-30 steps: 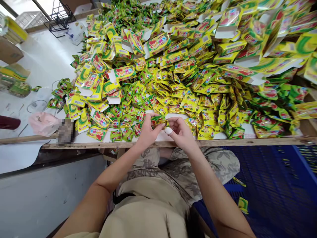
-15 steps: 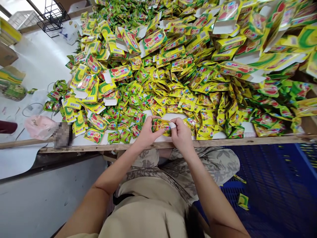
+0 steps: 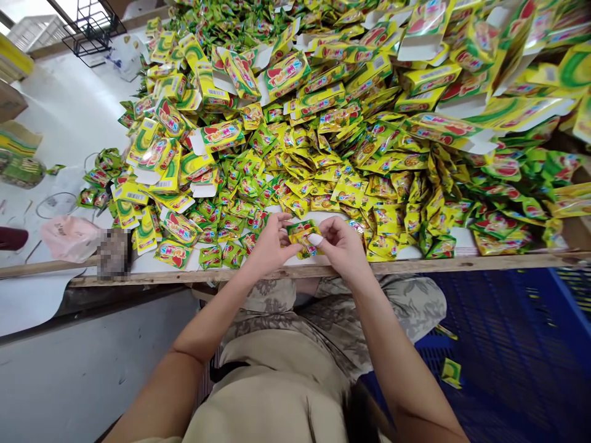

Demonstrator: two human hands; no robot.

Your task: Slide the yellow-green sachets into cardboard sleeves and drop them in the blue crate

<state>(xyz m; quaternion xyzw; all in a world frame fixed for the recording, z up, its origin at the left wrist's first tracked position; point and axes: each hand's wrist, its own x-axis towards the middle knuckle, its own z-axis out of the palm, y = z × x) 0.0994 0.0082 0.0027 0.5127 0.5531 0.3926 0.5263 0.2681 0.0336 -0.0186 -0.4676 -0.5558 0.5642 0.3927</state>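
Between both hands, over the front edge of the table, are small glossy candy packets [image 3: 303, 239]; a green one seems to lie behind a yellow one. My left hand [image 3: 270, 247] pinches their left side between thumb and curled fingers. From the right, my right hand [image 3: 344, 247] grips them, its thumb wearing a white cover [image 3: 315, 239] and pressing on the yellow front. Green packets [image 3: 233, 252] lie just left of my left hand, yellow packets [image 3: 385, 224] just right of my right hand.
Printed cartons [image 3: 289, 75], several with open flaps, lie heaped over loose packets. A wooden rail [image 3: 429, 264] runs along the table's front edge. At left are a pink plastic bag [image 3: 69, 237] and a black wire rack [image 3: 95, 27]. Blue crates [image 3: 489, 344] stand below right.
My right hand has turned, its fingers lifting and spreading while its thumb slid across the packet's front. The packets have tilted, showing more green at the back. The view shifted slightly.
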